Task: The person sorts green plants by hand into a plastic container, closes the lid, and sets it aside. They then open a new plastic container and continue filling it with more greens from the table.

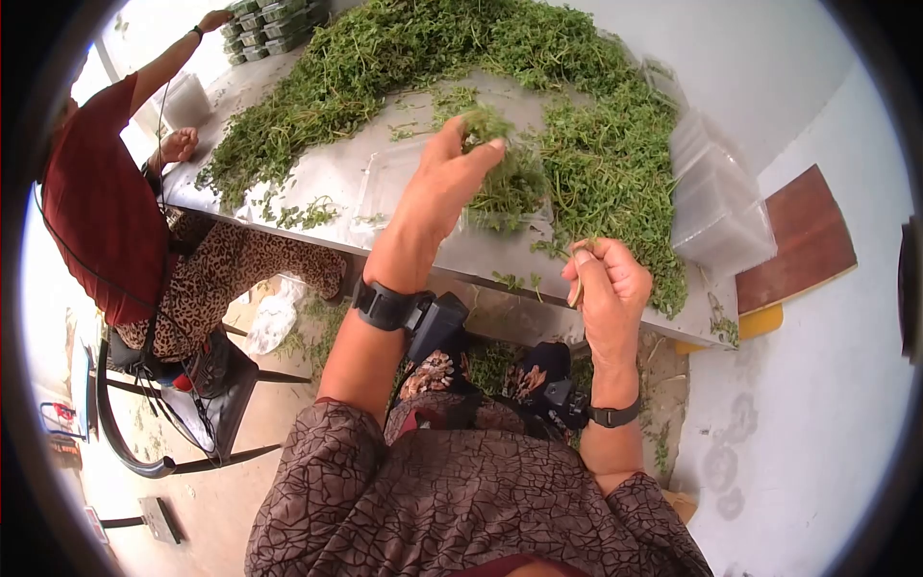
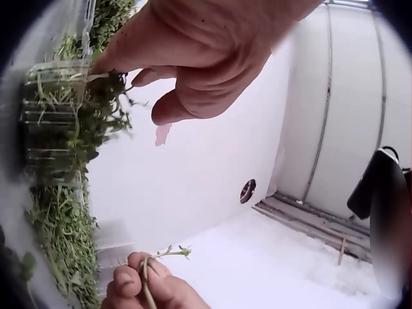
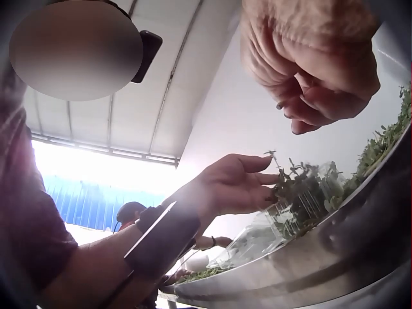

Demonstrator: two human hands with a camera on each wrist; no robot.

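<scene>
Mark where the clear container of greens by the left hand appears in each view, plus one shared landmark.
Head: container just above and right of centre.
Left wrist: container at the left edge, above mid-height.
Right wrist: container right of centre, in the lower half.
Shared landmark: left hand, beside it in all three.

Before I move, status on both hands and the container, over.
Left hand open, fingers at the greens in the clear plastic container. Right hand pinching a stem. Leafy heap crowds the container's right side.
</scene>
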